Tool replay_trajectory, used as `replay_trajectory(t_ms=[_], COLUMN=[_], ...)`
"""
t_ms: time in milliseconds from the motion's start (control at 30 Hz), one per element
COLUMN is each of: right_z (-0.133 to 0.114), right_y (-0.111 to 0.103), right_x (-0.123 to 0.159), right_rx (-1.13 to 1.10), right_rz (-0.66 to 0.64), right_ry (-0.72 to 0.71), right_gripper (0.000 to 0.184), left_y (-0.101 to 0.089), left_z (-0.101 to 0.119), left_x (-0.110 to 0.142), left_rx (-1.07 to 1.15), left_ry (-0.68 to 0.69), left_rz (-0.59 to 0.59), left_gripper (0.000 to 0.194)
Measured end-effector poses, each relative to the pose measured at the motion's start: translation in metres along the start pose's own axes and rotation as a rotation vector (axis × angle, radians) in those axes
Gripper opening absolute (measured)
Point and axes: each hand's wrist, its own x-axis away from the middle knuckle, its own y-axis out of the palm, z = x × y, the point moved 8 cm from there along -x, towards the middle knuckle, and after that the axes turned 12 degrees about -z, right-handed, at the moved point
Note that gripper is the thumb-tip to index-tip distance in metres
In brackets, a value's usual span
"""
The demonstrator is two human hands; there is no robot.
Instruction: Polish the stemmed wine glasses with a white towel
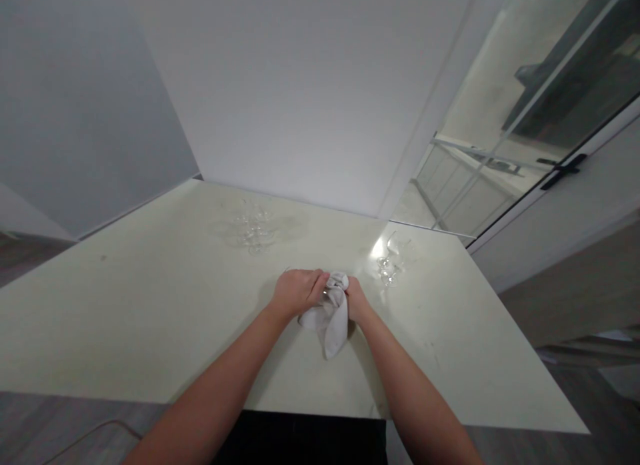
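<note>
As hands (299,293) grip, wht cloth (335,321) bunched btwn them.

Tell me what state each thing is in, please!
White cloth: bunched, one end drooping.
Left hand: curled against the cloth, grip partly hidden.
Right hand: closed on the cloth.
Left glassware: grouped, clear.
Right glassware: grouped, clear.

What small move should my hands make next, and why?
Probably a gentle twist of the white cloth with your right hand, keeping your left hand steady: the right grips the bunched cloth, the left curls close beside it, and something clear, perhaps glass, glints between them.
</note>
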Motion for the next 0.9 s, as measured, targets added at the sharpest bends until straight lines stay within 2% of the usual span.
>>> replay_trajectory(t_ms=[100,233,300,367,467,567,633,767,900], right_z=[-0.004,0.007,0.015,0.016,0.006,-0.006,-0.012,-0.013,-0.009], right_y=[-0.003,-0.003,-0.001,0.001,0.0,-0.008,-0.01,-0.006,-0.004], right_x=[0.003,0.004,0.004,0.002,0.001,0.004,0.005,0.005,0.003], right_rx=[0.065,-0.222,-0.366,-0.377,-0.131,0.29,0.494,0.675,0.727], right_rz=[0.02,0.137,0.185,0.159,0.071,0.088,0.088,0.042,0.027], right_ry=[-0.011,0.063,0.121,0.131,0.076,0.056,0.045,0.049,0.08], right_gripper=[0.008,0.01,0.015,0.014,0.008,0.013,0.016,0.02,0.023], left_y=[-0.001,-0.013,-0.016,-0.015,-0.004,0.009,0.014,0.014,0.014], left_z=[-0.002,0.009,0.015,0.017,0.014,0.005,0.001,0.002,0.002], left_x=[0.001,0.004,0.006,0.005,0.002,-0.001,-0.001,-0.002,-0.002], left_rx=[0.049,0.121,0.107,0.076,0.054,0.048,0.059,0.095,0.113], left_ry=[0.0,0.117,0.169,0.182,0.155,0.057,0.0,-0.018,-0.025], left_rz=[0.009,0.141,0.181,0.173,0.076,-0.058,-0.112,-0.141,-0.159], left_gripper=[0.046,0.042,0.049,0.056,0.052,0.046,0.044,0.044,0.045])
